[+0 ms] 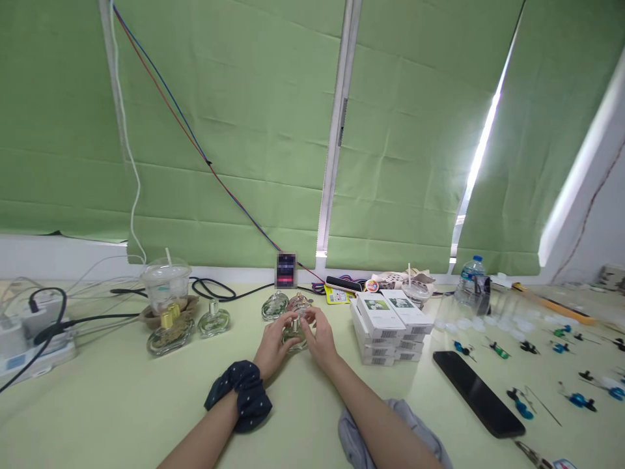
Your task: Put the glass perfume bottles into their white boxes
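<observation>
Fingertip work, seemingly near the top: your left hand (275,344) and right hand (321,340) grasp the glass bottle (299,344) between them; next move calls for steady support.

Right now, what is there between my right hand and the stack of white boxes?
Only bare table lies between your right hand and the white boxes; the head view shows this.

Left hand (277,345) and right hand (318,334) close together | fingers curled | forearms converging
</observation>
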Demonstrator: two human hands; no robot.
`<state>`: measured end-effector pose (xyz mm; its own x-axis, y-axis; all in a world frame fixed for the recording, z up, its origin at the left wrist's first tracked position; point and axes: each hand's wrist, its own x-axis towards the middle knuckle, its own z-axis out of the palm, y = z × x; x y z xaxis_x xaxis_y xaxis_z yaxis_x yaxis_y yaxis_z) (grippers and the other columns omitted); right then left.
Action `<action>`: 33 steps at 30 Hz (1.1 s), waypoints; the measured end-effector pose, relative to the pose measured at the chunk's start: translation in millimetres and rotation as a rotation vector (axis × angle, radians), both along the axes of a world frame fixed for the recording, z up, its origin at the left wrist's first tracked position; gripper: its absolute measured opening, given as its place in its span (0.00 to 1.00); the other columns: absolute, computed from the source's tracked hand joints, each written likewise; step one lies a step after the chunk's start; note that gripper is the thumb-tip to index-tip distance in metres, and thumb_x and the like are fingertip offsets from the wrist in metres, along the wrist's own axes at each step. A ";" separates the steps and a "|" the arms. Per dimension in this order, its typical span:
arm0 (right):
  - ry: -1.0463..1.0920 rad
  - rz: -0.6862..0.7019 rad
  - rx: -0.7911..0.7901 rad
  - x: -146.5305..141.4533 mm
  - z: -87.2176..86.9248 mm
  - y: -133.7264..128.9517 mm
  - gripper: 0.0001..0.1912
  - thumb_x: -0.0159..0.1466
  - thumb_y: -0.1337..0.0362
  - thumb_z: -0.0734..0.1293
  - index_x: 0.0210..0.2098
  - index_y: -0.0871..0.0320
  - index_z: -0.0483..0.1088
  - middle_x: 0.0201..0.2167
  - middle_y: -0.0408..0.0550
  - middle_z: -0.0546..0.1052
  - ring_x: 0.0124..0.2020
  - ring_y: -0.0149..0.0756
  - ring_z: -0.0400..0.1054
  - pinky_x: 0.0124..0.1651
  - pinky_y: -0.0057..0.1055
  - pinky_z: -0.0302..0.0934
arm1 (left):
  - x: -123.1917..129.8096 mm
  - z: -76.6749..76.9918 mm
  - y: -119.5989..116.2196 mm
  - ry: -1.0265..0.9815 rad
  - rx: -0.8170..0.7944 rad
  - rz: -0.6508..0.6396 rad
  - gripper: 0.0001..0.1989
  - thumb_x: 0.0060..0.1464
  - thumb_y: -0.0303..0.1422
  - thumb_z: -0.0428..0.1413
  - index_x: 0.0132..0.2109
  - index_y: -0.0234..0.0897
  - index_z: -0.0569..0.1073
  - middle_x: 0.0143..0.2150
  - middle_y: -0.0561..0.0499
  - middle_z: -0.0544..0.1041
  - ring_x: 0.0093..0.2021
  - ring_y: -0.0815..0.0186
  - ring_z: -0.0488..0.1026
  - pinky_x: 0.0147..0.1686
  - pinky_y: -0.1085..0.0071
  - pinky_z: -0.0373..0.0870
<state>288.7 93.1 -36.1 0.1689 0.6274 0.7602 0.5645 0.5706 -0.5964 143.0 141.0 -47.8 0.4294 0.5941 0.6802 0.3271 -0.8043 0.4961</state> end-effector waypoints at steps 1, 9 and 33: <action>0.025 0.000 -0.014 2.1 -0.8 1.0 0.11 0.65 0.59 0.57 0.42 0.58 0.65 0.35 0.49 0.73 0.36 0.35 0.67 0.42 0.32 0.63 | -2.1 0.7 1.1 -0.017 -0.029 -0.002 0.22 0.52 0.30 0.57 0.54 0.43 0.63 0.50 0.49 0.73 0.47 0.61 0.72 0.49 0.62 0.67; 0.082 -0.058 -0.108 12.4 -10.3 11.4 0.14 0.66 0.56 0.56 0.38 0.58 0.67 0.32 0.48 0.75 0.33 0.34 0.68 0.35 0.29 0.61 | -40.2 8.3 22.5 -0.098 0.150 0.343 0.23 0.55 0.36 0.54 0.57 0.38 0.60 0.50 0.44 0.71 0.45 0.56 0.70 0.48 0.58 0.66; 0.030 0.011 -0.144 6.6 -12.6 6.2 0.14 0.66 0.56 0.56 0.37 0.57 0.69 0.32 0.46 0.76 0.31 0.35 0.67 0.36 0.30 0.61 | -86.4 3.0 23.5 -0.046 -0.034 0.819 0.29 0.52 0.26 0.48 0.62 0.34 0.54 0.48 0.39 0.67 0.50 0.50 0.63 0.49 0.49 0.60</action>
<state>295.3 99.3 -48.7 0.1830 0.7313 0.6570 0.5391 0.4842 -0.6892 56.6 164.5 -44.7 -0.1776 0.7276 0.6627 0.7828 -0.3037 0.5432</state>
